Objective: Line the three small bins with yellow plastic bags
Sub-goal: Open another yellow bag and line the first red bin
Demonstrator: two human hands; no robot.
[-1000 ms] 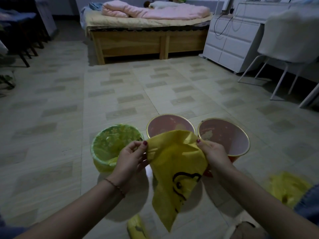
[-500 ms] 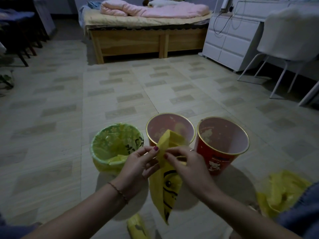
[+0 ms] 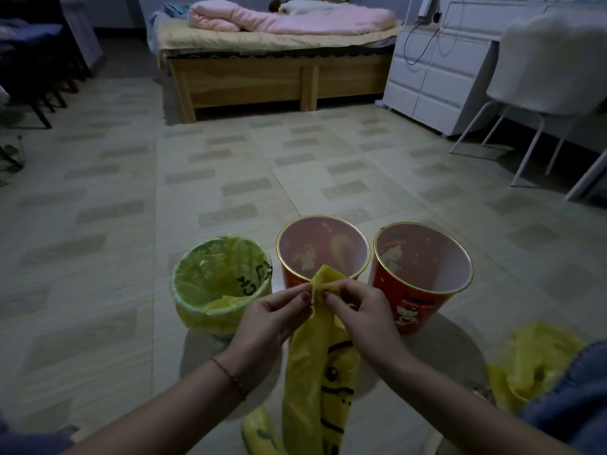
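Tiled floor [image 3: 230,165], both hands [image 3: 269,318] [image 3: 358,313] pinching yellow bag [image 3: 315,372], middle bin [image 3: 323,247] unlined

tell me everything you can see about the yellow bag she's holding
The yellow bag is thin, crinkly plastic with black cartoon markings printed on it. It hangs long and bunched, unopened, from its top edge down past the bottom of the view. The left hand and right hand both pinch that top edge close together, fingertips almost meeting, just in front of the middle red bin. It is not yet inside any bin.
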